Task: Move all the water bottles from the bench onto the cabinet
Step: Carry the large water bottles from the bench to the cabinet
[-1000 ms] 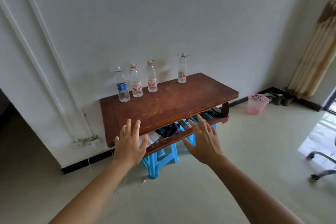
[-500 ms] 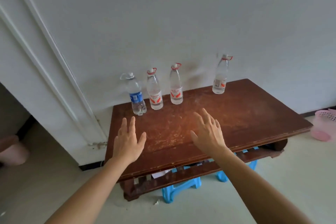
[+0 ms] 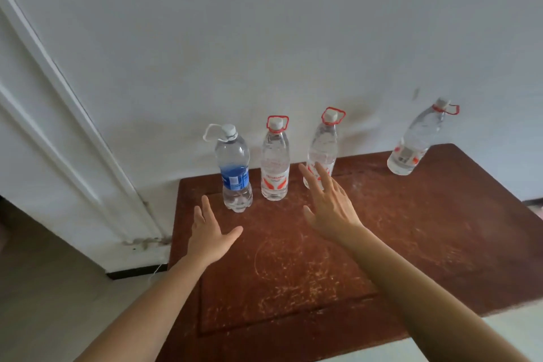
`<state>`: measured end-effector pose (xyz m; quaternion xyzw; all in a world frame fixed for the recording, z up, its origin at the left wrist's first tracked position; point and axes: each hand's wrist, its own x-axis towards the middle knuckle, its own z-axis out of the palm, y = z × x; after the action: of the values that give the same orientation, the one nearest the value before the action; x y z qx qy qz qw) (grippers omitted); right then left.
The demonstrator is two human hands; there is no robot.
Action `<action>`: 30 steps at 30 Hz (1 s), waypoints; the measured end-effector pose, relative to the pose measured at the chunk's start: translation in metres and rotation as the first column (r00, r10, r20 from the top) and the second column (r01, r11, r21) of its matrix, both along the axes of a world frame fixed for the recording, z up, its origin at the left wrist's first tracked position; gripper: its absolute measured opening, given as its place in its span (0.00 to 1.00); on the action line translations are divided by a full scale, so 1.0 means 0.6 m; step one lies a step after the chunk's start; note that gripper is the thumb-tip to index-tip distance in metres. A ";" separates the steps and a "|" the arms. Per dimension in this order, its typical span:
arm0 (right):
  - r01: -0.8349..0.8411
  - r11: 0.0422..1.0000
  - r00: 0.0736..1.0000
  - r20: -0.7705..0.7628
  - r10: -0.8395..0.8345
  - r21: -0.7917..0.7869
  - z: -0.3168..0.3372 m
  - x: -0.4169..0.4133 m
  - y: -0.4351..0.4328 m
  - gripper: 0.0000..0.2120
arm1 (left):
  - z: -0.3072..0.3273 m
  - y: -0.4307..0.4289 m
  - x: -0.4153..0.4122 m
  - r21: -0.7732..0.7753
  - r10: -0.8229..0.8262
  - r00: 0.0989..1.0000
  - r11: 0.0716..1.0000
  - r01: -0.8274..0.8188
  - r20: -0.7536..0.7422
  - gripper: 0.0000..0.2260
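Observation:
Several clear water bottles stand along the far edge of a scratched brown wooden bench, against the white wall. The leftmost bottle has a blue label and white cap loop. Two bottles with red labels and red cap loops stand beside it, and another red-labelled bottle stands apart at the far right. My left hand hovers open just below the blue-labelled bottle. My right hand is open, its fingertips overlapping the base of the third bottle. Neither hand holds anything.
A white door frame runs diagonally at the left, with pale floor below it. The white wall rises directly behind the bottles. The cabinet is not in view.
The view has closed in on the bench. Both hands have reached forward over the benchtop toward the row of bottles; the bottles have not moved.

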<state>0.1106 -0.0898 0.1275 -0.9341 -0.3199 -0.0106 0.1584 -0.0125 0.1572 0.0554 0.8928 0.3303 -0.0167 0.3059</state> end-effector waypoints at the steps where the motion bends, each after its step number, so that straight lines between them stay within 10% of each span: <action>1: -0.022 1.000 1.000 -0.007 0.022 0.020 0.007 0.020 0.025 0.44 | -0.008 0.023 0.020 -0.012 -0.017 1.000 1.000 0.017 -0.023 0.56; 7: -0.149 0.958 0.987 -0.029 0.160 0.244 0.058 0.123 0.226 0.43 | -0.044 0.146 0.171 -0.143 -0.092 0.993 0.984 0.101 0.071 0.63; 10: -0.191 0.924 0.982 0.065 0.180 0.331 0.087 0.152 0.308 0.42 | -0.084 0.163 0.224 -0.284 -0.052 0.962 0.950 0.131 0.270 0.44; 15: -0.358 0.914 0.933 0.051 0.355 0.191 0.071 0.185 0.380 0.22 | -0.121 0.147 0.250 -0.421 0.058 0.981 0.907 0.026 0.183 0.35; 21: -0.312 0.869 0.949 0.161 0.270 0.384 0.014 0.190 0.377 0.11 | -0.089 0.136 0.255 -0.279 -0.010 0.990 0.959 0.048 0.137 0.32; 30: 0.024 0.912 0.976 -0.206 0.067 0.409 -0.012 0.133 0.193 0.18 | -0.054 0.057 0.151 -0.003 -0.226 0.973 0.974 0.227 0.038 0.22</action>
<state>0.1903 0.0260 0.1203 -0.8721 -0.3017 0.0259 0.3844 0.0781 0.1916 0.0229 0.9236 0.2204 -0.0359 0.3115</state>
